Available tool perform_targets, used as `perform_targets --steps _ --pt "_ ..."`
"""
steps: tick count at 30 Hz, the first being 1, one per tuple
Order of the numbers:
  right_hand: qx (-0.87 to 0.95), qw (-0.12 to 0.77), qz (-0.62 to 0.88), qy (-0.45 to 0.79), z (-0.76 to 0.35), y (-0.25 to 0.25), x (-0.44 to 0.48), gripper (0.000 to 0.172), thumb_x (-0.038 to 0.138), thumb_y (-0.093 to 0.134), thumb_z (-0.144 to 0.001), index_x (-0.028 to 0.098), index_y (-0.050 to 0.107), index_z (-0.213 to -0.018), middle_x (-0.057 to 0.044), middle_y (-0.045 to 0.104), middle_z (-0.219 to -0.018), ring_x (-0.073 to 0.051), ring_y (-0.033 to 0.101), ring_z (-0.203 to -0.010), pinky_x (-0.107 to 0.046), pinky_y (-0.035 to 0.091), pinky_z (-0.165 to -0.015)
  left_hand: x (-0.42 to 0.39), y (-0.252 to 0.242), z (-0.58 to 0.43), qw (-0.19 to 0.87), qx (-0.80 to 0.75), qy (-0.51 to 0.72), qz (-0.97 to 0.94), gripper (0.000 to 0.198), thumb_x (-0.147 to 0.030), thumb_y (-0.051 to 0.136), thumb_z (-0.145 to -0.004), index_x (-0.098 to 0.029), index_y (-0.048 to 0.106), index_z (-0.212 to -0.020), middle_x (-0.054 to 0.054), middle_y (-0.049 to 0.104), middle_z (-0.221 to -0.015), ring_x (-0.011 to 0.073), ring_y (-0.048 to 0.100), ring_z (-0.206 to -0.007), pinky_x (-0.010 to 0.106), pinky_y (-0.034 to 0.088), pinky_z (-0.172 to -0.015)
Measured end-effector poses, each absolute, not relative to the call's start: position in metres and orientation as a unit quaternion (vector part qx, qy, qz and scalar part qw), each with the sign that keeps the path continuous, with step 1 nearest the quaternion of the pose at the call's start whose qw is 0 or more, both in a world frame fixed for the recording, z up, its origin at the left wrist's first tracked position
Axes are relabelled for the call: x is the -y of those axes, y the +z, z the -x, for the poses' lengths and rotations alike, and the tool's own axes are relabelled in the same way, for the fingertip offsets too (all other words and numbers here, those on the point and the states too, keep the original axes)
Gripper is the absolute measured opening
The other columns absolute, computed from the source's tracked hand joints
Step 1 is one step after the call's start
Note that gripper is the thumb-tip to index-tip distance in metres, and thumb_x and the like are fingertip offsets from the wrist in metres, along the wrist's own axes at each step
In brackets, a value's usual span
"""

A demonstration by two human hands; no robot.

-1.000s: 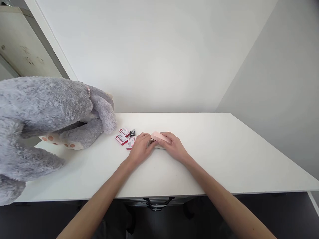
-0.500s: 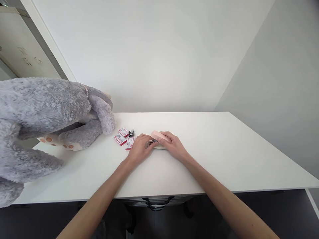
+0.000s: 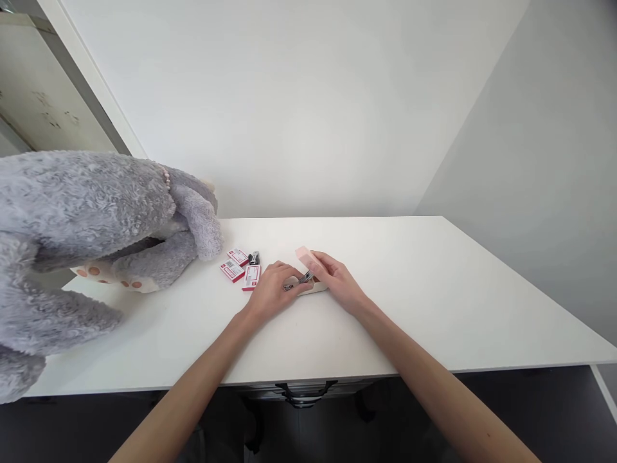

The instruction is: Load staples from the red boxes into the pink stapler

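Note:
A stapler with a pink top (image 3: 307, 257) lies on the white table between my hands, its top tilted up from the pale base and metal showing inside. My left hand (image 3: 272, 284) is closed around the left end of the base. Fingers of my right hand (image 3: 340, 280) grip the raised pink top near its hinge end. Beside my left hand lie three small red-and-white boxes, the nearest box (image 3: 251, 277) almost touching it. A small black metal-jawed piece, which looks like a staple remover (image 3: 254, 258), sits against these boxes.
A large grey plush toy (image 3: 96, 206) takes up the left end of the white table (image 3: 409, 289). Behind the table rises a white wall (image 3: 308, 109). A black drawer handle (image 3: 306, 392) shows below the front edge.
The pink top of the stapler has swung higher with my right hand, showing more of the metal inside. My left hand has barely moved.

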State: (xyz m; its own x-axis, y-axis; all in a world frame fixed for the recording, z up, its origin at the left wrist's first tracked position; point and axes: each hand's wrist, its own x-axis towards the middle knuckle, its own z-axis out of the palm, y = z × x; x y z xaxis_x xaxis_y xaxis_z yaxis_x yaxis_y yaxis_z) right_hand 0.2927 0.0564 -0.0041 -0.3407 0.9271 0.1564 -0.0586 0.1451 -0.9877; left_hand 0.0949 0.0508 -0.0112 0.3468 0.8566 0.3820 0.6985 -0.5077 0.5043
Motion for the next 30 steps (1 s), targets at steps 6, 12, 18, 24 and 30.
perform_targets --steps 6,12,18,24,30 --pt "0.569 0.464 0.331 0.593 -0.295 -0.006 -0.061 0.046 0.065 0.064 -0.089 0.030 0.069 -0.118 -0.005 0.068 -0.123 -0.022 0.065 -0.106 -0.036 0.054 -0.088 -0.050 -0.009 -0.095 0.150 -0.464 0.302 -0.819 0.027 -0.053 0.067 -0.091 -0.026 0.073 -0.091 0.002 0.078 -0.099 0.0265 0.066 -0.102 0.047 0.048 -0.099" --pt "0.505 0.509 0.303 0.627 -0.297 -0.007 -0.068 0.039 0.061 0.068 -0.086 0.025 0.067 -0.102 -0.006 0.067 -0.116 -0.024 0.062 -0.108 -0.036 0.053 -0.086 -0.050 -0.011 -0.094 0.157 -0.467 0.295 -0.818 0.027 -0.052 0.065 -0.092 -0.027 0.073 -0.094 0.002 0.077 -0.100 0.0258 0.066 -0.101 0.046 0.049 -0.098" --pt "0.453 0.564 0.328 0.608 -0.299 -0.008 -0.073 0.036 0.060 0.067 -0.085 0.025 0.057 -0.085 -0.006 0.064 -0.102 -0.023 0.063 -0.092 -0.036 0.056 -0.074 -0.050 -0.015 -0.094 0.160 -0.472 0.287 -0.818 0.026 -0.051 0.063 -0.094 -0.026 0.071 -0.098 0.003 0.075 -0.102 0.0249 0.065 -0.099 0.042 0.051 -0.090" --pt "0.374 0.632 0.378 0.563 -0.305 -0.022 -0.086 0.034 0.055 0.070 -0.081 0.026 0.056 -0.089 -0.002 0.067 -0.092 -0.023 0.068 -0.087 -0.042 0.059 -0.081 -0.049 -0.014 -0.095 0.134 -0.454 0.275 -0.837 0.030 -0.053 0.065 -0.092 -0.026 0.068 -0.103 0.005 0.073 -0.103 0.0258 0.065 -0.099 0.043 0.052 -0.091" --pt "0.328 0.636 0.526 0.460 -0.315 -0.031 -0.092 0.038 0.040 0.064 -0.078 0.026 0.050 -0.110 -0.004 0.068 -0.095 -0.025 0.073 -0.088 -0.041 0.061 -0.075 -0.048 -0.014 -0.095 0.118 -0.454 0.278 -0.838 0.024 -0.046 0.068 -0.090 -0.026 0.067 -0.103 0.003 0.072 -0.101 0.0245 0.065 -0.097 0.041 0.051 -0.089"
